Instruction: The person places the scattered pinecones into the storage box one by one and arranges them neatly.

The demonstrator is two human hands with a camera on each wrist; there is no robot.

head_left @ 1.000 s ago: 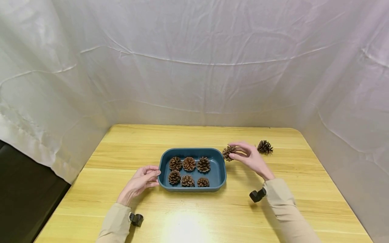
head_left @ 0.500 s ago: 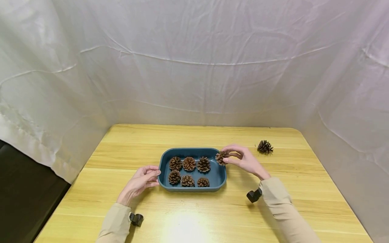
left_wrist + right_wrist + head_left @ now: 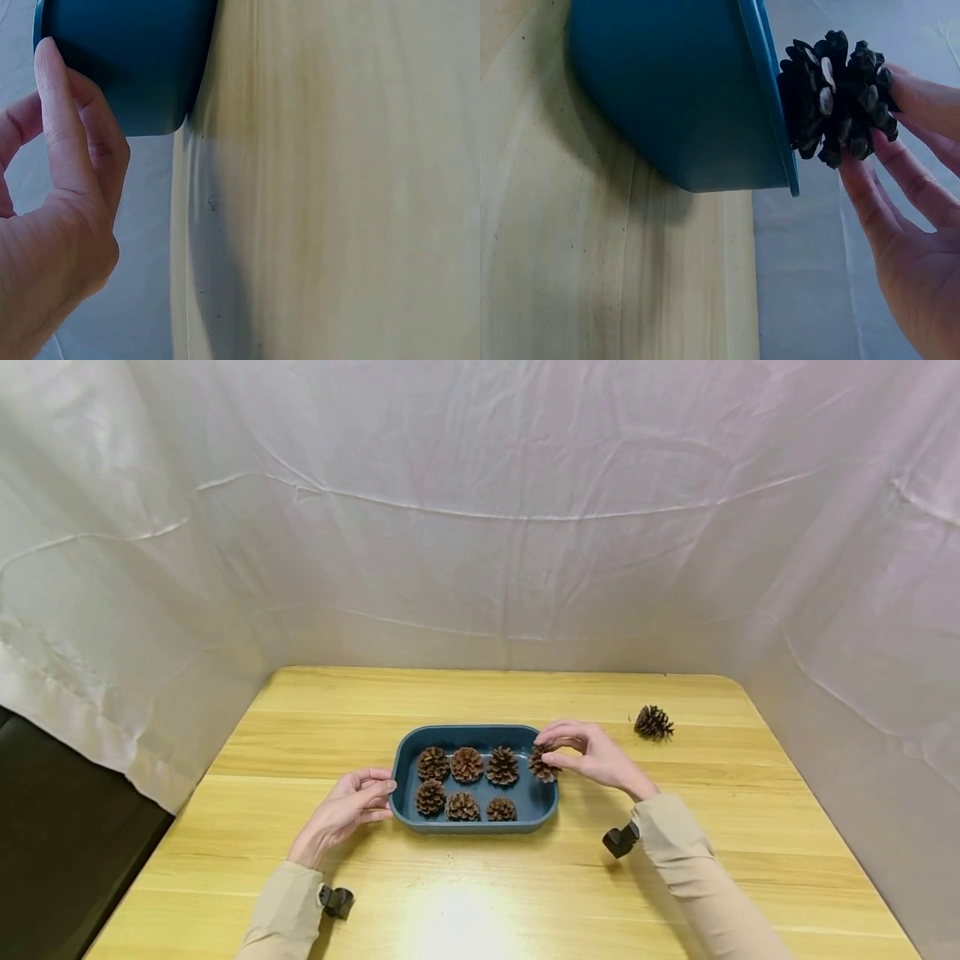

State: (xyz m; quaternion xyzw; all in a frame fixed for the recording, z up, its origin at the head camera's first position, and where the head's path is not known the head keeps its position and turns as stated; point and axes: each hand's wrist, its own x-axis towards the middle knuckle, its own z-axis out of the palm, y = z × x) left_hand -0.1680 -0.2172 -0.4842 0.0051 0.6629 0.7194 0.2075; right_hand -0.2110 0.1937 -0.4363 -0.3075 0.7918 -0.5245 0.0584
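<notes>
A dark teal rectangular container (image 3: 474, 828) stands on the table with several brown pine cones in it, among them one pine cone (image 3: 502, 767) in the back row. My left hand (image 3: 348, 806) holds the container's left end, its thumb at the rim; in the left wrist view the fingers (image 3: 60, 112) lie against the outer wall. At the back right corner my right hand (image 3: 592, 756) grips another pine cone (image 3: 542, 765) between thumb and fingers. In the right wrist view this pine cone (image 3: 836, 97) shows above the container's rim (image 3: 769, 90), its lower part hidden behind it.
One more pine cone (image 3: 654, 722) lies on the wooden table (image 3: 675, 860) toward the back right. Pale cloth (image 3: 480, 527) hangs behind and at both sides. A black surface (image 3: 67, 835) shows at the lower left.
My right hand has carried its pine cone leftward from outside the container's right end to the inside back right corner, and lowered it. The left hand and container have stayed in place.
</notes>
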